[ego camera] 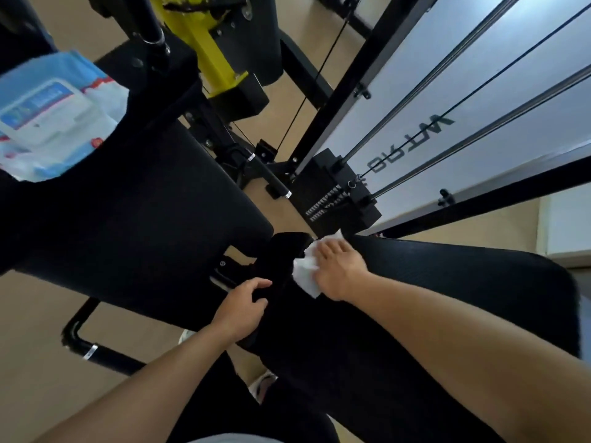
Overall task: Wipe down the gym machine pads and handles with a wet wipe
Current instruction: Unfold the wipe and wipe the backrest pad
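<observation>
**Wipe pressed to the near pad**

Beige flooring (38, 302) shows under a black gym machine, with a white panel (479, 91) crossed by guide rods and a cable filling the far right. Black weight plates (339, 193) sit at the foot of that panel, and a yellow post (204, 49) rises at the far centre.

On the near right, the right hand (339, 266) lies flat, fingers straight and spread, pressing a white wet wipe (305, 271) against the far end of a long black pad (463, 298). The wipe sticks out from under the palm on its left side.

Just left of it, the left hand (244, 310) curls its fingers round the edge of the same pad, gripping it.

A second, larger black pad (144, 219) stretches away to the left. On its far left end rests a blue and white pack of wipes (54, 116), well apart from both hands.
</observation>
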Demonstrator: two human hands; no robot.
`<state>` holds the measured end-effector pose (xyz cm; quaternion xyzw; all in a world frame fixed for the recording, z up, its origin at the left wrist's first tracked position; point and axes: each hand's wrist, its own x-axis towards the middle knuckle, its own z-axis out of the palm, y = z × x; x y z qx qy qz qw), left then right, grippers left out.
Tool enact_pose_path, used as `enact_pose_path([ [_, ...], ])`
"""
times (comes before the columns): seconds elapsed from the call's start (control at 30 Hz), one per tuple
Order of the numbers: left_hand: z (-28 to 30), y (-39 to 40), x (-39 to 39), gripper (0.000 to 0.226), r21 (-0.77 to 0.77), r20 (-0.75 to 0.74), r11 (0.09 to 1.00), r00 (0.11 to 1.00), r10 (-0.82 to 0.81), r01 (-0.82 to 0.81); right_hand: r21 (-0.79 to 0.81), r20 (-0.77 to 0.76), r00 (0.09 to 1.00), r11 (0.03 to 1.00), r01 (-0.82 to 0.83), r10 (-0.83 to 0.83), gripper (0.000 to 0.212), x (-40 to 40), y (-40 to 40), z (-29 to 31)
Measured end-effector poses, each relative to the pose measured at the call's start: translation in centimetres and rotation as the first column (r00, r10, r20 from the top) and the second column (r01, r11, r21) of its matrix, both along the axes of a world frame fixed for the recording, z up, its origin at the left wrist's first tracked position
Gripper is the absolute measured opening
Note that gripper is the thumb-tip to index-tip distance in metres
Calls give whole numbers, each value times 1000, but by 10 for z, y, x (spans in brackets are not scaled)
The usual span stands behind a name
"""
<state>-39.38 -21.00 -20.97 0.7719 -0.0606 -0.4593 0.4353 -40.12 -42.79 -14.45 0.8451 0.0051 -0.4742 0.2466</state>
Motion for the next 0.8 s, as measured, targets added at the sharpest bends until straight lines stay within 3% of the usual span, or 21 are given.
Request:
enact_pose_path([
  [0.13, -10, 4, 2, 37, -22, -8, 999, 1000, -26, 26, -93, 61, 979, 976, 198, -193, 68, 21, -11, -6],
  [0.27, -13, -1, 2, 37, -48, -30, 998, 999, -36, 34, 133, -164, 986, 990, 56, -33, 73, -21, 70, -28],
  [0.33, -11, -3, 4, 36, -50, -38, 998, 999, -36, 34, 133, -195, 981, 991, 28, -2, 71, -29, 80, -34],
  [0.47, -5, -14, 12, 37, -68, -28, 995, 997, -68, 66, 52, 119, 982, 989, 142, -147, 62, 13, 3, -5],
  [0.63, 18, -47, 14, 49, -118, -26, 985, 991, -133, 129, 45, 19, 931, 931, 363, -364, 44, 46, -63, 43],
  [0.8, 23, -78, 18, 51, -150, -12, 978, 989, -147, 144, 120, -58, 868, 859, 497, -494, 55, 63, -71, 38],
])
